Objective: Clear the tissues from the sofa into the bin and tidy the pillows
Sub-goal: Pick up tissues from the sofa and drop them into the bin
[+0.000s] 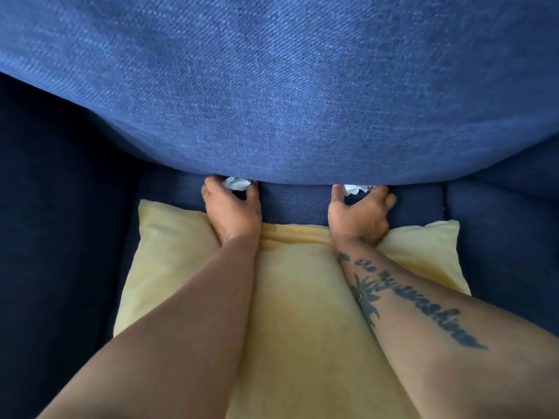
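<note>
Both my forearms reach across a yellow pillow [187,267] lying flat on the dark blue sofa seat [295,204]. My left hand [233,211] curls its thumb and fingers around a crumpled white tissue [237,184] at the seam under the back cushion. My right hand [358,213] does the same with a second white tissue [354,189] further right. Each tissue is half hidden under the bulging blue back cushion [272,92], and my fingertips are partly tucked under it too.
The big blue back cushion fills the upper half of the view, very close to the camera. A dark sofa armrest [54,222] rises at the left, and another seat cushion [499,231] lies to the right. No bin is in sight.
</note>
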